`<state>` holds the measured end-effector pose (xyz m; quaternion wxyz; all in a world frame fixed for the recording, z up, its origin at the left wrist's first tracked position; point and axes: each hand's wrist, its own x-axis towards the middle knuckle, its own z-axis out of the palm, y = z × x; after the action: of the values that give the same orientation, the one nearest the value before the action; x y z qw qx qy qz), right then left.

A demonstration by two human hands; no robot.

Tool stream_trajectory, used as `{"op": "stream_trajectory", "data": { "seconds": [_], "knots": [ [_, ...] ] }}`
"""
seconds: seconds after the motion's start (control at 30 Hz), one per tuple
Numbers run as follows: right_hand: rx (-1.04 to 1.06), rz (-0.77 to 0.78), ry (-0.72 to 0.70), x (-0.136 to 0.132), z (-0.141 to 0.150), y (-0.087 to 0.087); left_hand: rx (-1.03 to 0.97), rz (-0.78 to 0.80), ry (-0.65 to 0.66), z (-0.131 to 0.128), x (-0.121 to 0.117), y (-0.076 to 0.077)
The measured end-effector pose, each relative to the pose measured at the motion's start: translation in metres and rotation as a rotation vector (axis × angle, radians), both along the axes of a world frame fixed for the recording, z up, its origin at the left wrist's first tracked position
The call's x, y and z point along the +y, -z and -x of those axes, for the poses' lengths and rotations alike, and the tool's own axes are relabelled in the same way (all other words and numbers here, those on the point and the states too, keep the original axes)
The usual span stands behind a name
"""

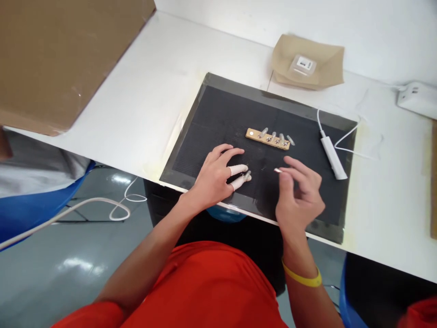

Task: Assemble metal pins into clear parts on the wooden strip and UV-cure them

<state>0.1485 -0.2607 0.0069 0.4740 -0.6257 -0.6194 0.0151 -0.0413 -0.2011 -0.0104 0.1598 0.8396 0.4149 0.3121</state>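
Note:
My left hand [215, 177] rests over the front of the black mat, with white finger covers on its thumb and index finger. Between those two fingertips is a small translucent tube-like piece [247, 175]. My right hand [298, 193] is raised to the right, fingers curled, pinching a tiny pale, shiny piece [277, 170] whose kind I cannot make out. Beyond both hands lies a narrow wooden strip [253, 135] with a white dot at its left end. Several translucent tube-like pieces [263, 132] with shiny metal bits stand tilted along it.
The black mat [218, 109] lies on a white table [153, 82]. A white stick-shaped device [333, 157] with a cable lies on its right side. Behind are a paper tray [283, 57] holding a clear box [303, 65], and a white power strip [418, 98]. A cardboard panel [68, 54] stands left.

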Motion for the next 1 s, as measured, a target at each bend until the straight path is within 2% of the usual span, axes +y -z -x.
{"op": "stream_trajectory", "data": {
  "seconds": [0.03, 0.13, 0.17, 0.2, 0.27, 0.3, 0.33, 0.43, 0.47, 0.57, 0.6, 0.7, 0.73, 0.77, 0.83, 0.87, 0.9, 1.0],
  "knots": [
    [0.022, 0.010, 0.010, 0.001, -0.001, 0.000, 0.009, 0.000, 0.002, 0.000, 0.000, 0.000],
    [-0.132, 0.023, -0.245, 0.002, -0.007, -0.002, 0.054, 0.007, 0.007, -0.001, -0.001, -0.001],
    [-0.180, 0.011, -0.290, 0.002, -0.008, -0.002, 0.063, 0.009, 0.004, -0.001, -0.001, -0.002],
    [-0.179, -0.008, -0.256, 0.002, -0.010, -0.003, 0.064, 0.009, -0.002, -0.001, -0.001, -0.002],
    [-0.074, -0.025, -0.059, 0.002, -0.012, -0.003, 0.052, 0.004, -0.006, -0.001, -0.001, -0.002],
    [-0.038, -0.009, -0.016, 0.001, -0.013, -0.002, 0.045, -0.001, -0.005, -0.001, 0.000, -0.002],
    [-0.043, 0.011, -0.044, 0.001, -0.014, -0.002, 0.044, -0.005, -0.003, -0.001, 0.000, -0.001],
    [-0.222, 0.008, -0.277, 0.001, -0.016, 0.000, 0.050, -0.008, -0.003, -0.001, 0.000, 0.000],
    [-0.239, -0.013, -0.262, 0.002, -0.017, 0.001, 0.051, -0.006, -0.006, -0.001, 0.000, 0.000],
    [-0.109, -0.027, 0.000, 0.002, -0.018, 0.002, 0.049, -0.003, -0.013, -0.001, 0.000, 0.000],
    [-0.105, -0.010, -0.004, 0.001, -0.017, 0.002, 0.053, -0.004, -0.012, -0.001, 0.001, 0.000],
    [-0.291, -0.011, -0.288, -0.001, -0.016, 0.002, 0.074, -0.008, -0.001, 0.000, 0.001, -0.001],
    [-0.331, -0.024, -0.330, -0.001, -0.016, 0.002, 0.080, -0.009, 0.002, 0.000, 0.001, -0.001],
    [-0.311, -0.034, -0.270, -0.001, -0.017, 0.003, 0.082, -0.011, 0.004, 0.000, 0.001, -0.001],
    [-0.196, -0.031, -0.059, 0.000, -0.018, 0.004, 0.074, -0.021, 0.004, 0.000, 0.001, 0.000],
    [-0.162, -0.017, -0.013, 0.001, -0.019, 0.004, 0.067, -0.028, 0.007, 0.000, 0.001, 0.000],
    [-0.168, -0.010, -0.047, 0.001, -0.019, 0.004, 0.058, -0.035, 0.013, 0.000, 0.001, -0.001],
    [-0.321, -0.034, -0.306, 0.001, -0.020, 0.002, 0.029, -0.032, 0.035, 0.000, 0.001, -0.003]
  ]
}}
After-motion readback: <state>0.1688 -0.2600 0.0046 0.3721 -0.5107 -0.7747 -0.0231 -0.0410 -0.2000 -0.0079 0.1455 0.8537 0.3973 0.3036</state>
